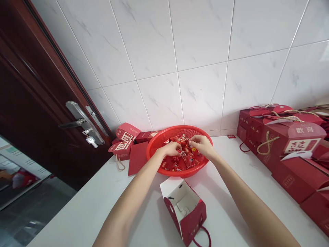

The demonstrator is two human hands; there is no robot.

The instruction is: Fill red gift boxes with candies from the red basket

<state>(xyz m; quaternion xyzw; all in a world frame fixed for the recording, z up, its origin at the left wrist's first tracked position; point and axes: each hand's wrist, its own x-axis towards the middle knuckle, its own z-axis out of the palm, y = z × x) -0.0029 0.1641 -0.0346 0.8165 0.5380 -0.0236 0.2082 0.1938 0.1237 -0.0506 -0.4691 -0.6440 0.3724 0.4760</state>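
Dark-red cardboard gift boxes with rope handles (280,144) crowd the right of the white tabletop, contents hidden. The round red plastic mesh basket (180,173) stands near the wall; just before it, a dark-red, white-lined cardboard box (193,219) lies open. The left hand (172,149), fingers curled, and right hand (202,144), fingertips bunched, dip among the basket's small shiny red-wrapped sweets (190,160) — whether either grips one, I cannot tell.

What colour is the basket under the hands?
Bright red; the basket shows best in the head view.
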